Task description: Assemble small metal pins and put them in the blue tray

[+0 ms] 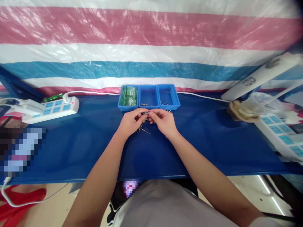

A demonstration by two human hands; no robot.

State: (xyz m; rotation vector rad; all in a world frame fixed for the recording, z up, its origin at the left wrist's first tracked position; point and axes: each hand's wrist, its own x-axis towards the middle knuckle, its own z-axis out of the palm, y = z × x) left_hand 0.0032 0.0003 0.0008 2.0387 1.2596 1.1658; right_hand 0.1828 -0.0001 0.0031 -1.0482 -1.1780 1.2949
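My left hand is closed in a pinch on a small dark metal piece. Fingertips of my right hand meet the piece's right end, also pinched together. Its exact kind is too small to make out. Under and between the hands lie several thin metal rods on the blue table, partly hidden by the fingers. Just beyond stand three joined blue bins. Green-and-white packets fill the left bin; a few small round metal parts sit in the middle bin; thin metal pieces lie in the right bin.
A white power strip with plugs stands at the left of the blue table, with a blurred-out phone-like device nearer. At right are another power strip, a clear plastic cup and a white tube. A striped sheet hangs behind.
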